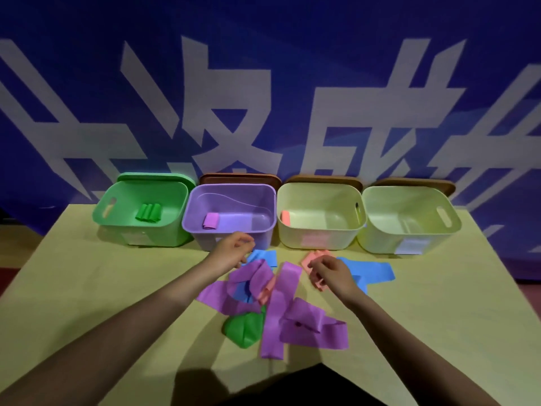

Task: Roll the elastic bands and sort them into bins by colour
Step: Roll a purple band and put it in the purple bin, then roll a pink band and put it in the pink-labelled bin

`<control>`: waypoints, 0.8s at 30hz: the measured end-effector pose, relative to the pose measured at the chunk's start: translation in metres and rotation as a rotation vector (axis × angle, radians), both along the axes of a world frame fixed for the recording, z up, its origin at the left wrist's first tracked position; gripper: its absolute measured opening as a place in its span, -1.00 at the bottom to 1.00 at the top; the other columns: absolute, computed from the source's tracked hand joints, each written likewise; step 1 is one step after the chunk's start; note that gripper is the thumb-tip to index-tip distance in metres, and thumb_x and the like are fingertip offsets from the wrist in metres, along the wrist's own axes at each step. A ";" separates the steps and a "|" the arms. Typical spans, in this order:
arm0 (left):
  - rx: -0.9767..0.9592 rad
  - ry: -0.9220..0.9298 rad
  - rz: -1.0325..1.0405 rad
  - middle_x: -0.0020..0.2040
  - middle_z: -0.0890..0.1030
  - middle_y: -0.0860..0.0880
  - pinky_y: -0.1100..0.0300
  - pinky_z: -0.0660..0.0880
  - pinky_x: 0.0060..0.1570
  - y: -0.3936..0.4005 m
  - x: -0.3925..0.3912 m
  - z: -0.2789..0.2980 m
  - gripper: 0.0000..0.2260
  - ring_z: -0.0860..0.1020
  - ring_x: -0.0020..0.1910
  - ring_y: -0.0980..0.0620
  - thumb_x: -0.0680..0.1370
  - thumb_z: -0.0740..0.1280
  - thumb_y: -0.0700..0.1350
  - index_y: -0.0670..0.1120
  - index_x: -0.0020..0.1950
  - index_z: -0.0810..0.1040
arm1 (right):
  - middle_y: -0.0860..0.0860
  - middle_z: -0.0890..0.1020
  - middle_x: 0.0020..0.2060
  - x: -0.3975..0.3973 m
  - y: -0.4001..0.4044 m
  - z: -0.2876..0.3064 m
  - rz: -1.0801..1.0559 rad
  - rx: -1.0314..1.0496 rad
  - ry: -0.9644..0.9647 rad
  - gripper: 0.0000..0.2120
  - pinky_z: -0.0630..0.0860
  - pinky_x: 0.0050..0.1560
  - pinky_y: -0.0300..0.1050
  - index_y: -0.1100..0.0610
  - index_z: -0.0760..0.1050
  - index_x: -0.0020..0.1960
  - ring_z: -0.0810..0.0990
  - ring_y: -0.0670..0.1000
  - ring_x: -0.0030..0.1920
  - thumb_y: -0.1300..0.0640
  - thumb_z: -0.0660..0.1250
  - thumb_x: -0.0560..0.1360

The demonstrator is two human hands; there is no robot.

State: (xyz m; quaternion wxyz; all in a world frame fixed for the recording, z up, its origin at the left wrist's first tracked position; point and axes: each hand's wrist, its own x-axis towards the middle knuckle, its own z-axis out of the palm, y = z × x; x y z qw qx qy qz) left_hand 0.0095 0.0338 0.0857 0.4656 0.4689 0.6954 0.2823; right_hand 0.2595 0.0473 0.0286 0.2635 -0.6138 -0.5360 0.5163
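A loose pile of elastic bands lies mid-table: purple bands, a green band, blue bands and a pink band. My right hand rests on the pink band, its fingers curled round the band's near end. My left hand hovers above the pile's far left edge with loosely curled fingers and nothing in it. The green bin holds green rolls, the purple bin one purple roll, and the pale bin one pink roll.
A second pale bin stands at the far right with nothing visible inside. Lids lean behind the bins against a blue banner wall. The yellow table has bare room on both sides of the pile.
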 end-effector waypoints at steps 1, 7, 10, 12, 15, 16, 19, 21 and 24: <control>-0.022 0.010 -0.002 -0.16 0.53 -0.07 0.34 0.40 -0.45 -0.003 0.008 -0.008 -0.92 0.47 -0.35 0.05 0.59 0.25 -0.19 -0.09 0.08 0.49 | 0.05 0.58 -0.40 0.012 -0.001 -0.009 0.016 -0.013 -0.040 -0.83 0.42 -0.36 -0.19 0.22 0.55 -0.18 0.50 -0.03 -0.41 0.23 0.25 0.55; -0.131 0.004 0.022 -0.37 0.44 -0.03 0.36 0.32 -0.54 -0.013 0.070 -0.058 -0.85 0.38 -0.47 0.11 0.59 0.23 -0.25 -0.09 -0.16 0.49 | 0.08 0.63 -0.16 0.057 0.001 -0.057 0.042 -0.039 -0.299 -0.85 0.43 -0.10 -0.17 0.16 0.52 0.04 0.58 0.06 -0.10 0.12 0.30 0.52; -0.166 0.020 0.024 -0.34 0.45 -0.05 0.31 0.31 -0.51 -0.005 0.095 -0.074 -0.82 0.38 -0.44 0.08 0.59 0.24 -0.20 -0.04 -0.20 0.48 | 0.12 0.67 -0.03 0.059 0.008 -0.069 0.078 -0.036 -0.383 -0.71 0.39 -0.01 -0.17 0.14 0.45 0.23 0.61 0.10 0.06 0.05 0.25 0.56; -0.160 0.059 0.037 -0.28 0.48 -0.05 0.34 0.31 -0.53 0.007 0.109 -0.079 -0.89 0.39 -0.41 0.06 0.59 0.24 -0.16 -0.05 -0.12 0.50 | 0.12 0.67 -0.03 0.059 0.014 -0.075 0.137 -0.013 -0.430 -0.69 0.41 0.02 -0.12 0.11 0.43 0.27 0.61 0.12 0.08 0.00 0.21 0.59; -0.136 0.133 0.007 -0.11 0.56 -0.12 0.35 0.35 -0.48 0.029 0.127 -0.084 -0.88 0.53 -0.27 -0.06 0.58 0.25 -0.15 -0.08 0.08 0.55 | 0.10 0.64 0.06 0.062 0.025 -0.080 0.229 0.081 -0.509 -0.69 0.40 0.01 -0.09 0.08 0.43 0.29 0.58 0.14 0.12 0.00 0.20 0.59; -0.132 0.157 -0.002 -0.04 0.60 -0.17 0.27 0.39 -0.37 0.035 0.133 -0.087 -0.85 0.58 -0.13 -0.15 0.57 0.27 -0.15 -0.10 0.10 0.57 | 0.09 0.63 0.05 0.062 0.027 -0.081 0.252 0.119 -0.518 -0.69 0.39 -0.03 -0.08 0.08 0.44 0.28 0.58 0.14 0.10 0.00 0.21 0.58; -0.180 0.220 0.001 0.04 0.64 -0.19 0.13 0.46 -0.09 0.046 0.142 -0.105 -0.84 0.59 0.06 -0.19 0.54 0.29 -0.16 -0.12 0.07 0.61 | 0.10 0.63 -0.08 0.063 0.034 -0.081 0.261 0.237 -0.480 -0.69 0.42 -0.14 -0.05 0.11 0.48 0.16 0.59 0.17 -0.01 -0.03 0.18 0.54; -0.226 0.245 0.007 0.04 0.66 -0.16 0.11 0.53 0.00 0.048 0.143 -0.121 -0.85 0.61 0.04 -0.17 0.54 0.29 -0.16 -0.12 0.03 0.63 | 0.11 0.60 -0.09 0.061 0.040 -0.078 0.286 0.362 -0.472 -0.69 0.48 -0.18 -0.01 0.16 0.51 0.08 0.56 0.17 -0.03 0.03 0.15 0.47; -0.277 0.267 -0.015 -0.09 0.67 -0.17 0.13 0.54 0.03 0.050 0.143 -0.142 -0.85 0.62 0.03 -0.14 0.53 0.29 -0.17 -0.11 -0.12 0.66 | 0.12 0.56 -0.15 0.060 0.058 -0.082 0.445 0.530 -0.517 -0.74 0.51 -0.32 -0.04 0.19 0.55 -0.08 0.52 0.17 -0.09 0.14 0.15 0.38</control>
